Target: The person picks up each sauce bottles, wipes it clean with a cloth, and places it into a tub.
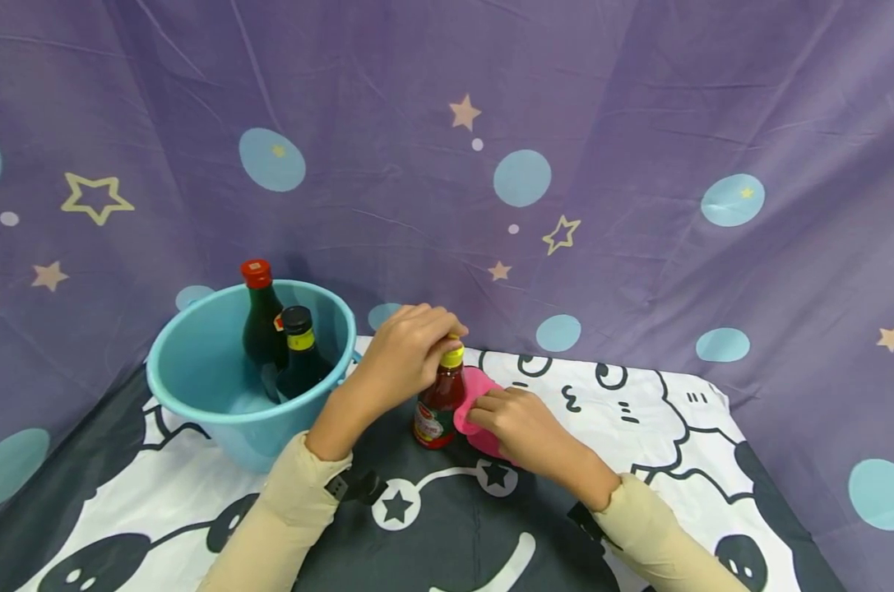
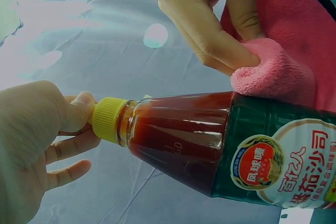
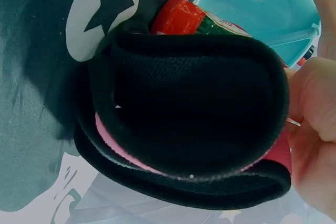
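Nearest the person, the right hand [image 1: 521, 423] pinches a folded pink microfibre cloth with a black backing [image 1: 479, 400] between thumb and fingers and presses it against the side of a small ketchup bottle with a yellow screw cap, red sauce and a green-and-white label [image 1: 439, 403]. In the left wrist view the cloth [image 2: 278, 72] touches the bottle's shoulder just above the label, with the right hand's [image 2: 210, 19] fingertips squeezing its folded edge. The right wrist view is mostly filled by the cloth's black backing [image 3: 194, 114], with the bottle's red base [image 3: 178, 17] showing beyond it.

Just to the left of the right hand, the left hand [image 1: 405, 353] sits on top of the bottle, thumb and fingers curled round the yellow cap [image 2: 107, 119], holding the bottle upright on the black-and-white cartoon-printed tablecloth [image 1: 639, 427].

Farther off, beyond and left of the left hand, stands a light blue plastic bucket [image 1: 195, 386]. Inside it lean two dark glass sauce bottles, one with a red cap [image 1: 260, 316] and one with a black cap and yellow neck band [image 1: 298, 353], touching each other.

Behind everything hangs a purple curtain printed with stars and blue dots [image 1: 602, 148].
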Action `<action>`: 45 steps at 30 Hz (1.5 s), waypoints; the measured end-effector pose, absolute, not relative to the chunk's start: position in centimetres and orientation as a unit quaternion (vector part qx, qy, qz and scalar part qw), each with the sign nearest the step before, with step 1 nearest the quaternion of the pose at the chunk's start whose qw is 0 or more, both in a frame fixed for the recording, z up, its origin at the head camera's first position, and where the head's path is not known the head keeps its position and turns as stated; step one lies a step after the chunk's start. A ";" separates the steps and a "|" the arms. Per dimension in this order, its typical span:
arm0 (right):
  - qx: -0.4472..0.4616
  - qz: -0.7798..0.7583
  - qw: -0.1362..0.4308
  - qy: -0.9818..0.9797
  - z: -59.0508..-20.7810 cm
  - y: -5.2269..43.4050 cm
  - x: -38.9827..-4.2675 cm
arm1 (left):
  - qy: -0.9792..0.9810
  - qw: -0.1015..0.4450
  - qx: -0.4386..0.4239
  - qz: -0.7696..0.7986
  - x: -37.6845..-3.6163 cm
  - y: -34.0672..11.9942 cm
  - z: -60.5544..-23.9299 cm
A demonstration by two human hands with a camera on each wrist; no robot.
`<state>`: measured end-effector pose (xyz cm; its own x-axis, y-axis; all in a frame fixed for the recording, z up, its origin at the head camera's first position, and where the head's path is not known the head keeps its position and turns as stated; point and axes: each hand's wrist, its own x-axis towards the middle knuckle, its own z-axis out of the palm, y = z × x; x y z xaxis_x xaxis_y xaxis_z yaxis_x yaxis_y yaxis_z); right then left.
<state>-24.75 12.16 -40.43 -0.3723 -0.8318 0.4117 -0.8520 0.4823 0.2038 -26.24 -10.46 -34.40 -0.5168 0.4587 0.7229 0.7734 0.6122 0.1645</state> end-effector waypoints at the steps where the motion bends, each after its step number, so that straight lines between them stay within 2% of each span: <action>1: 0.508 0.021 0.236 -0.828 -40.4 12.1 -24.7 | -0.836 0.326 -0.368 -0.242 -26.2 -10.5 -34.4; 45: 0.509 -0.044 0.166 -0.843 -42.3 11.1 -24.4 | -0.837 0.326 -0.367 -0.244 -26.1 -10.5 -34.6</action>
<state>-24.38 11.12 -42.33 -0.4262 -0.8738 0.2344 -0.8444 0.4772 0.2436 -26.11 -10.51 -34.59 -0.5187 0.4550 0.7238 0.7728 0.6117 0.1691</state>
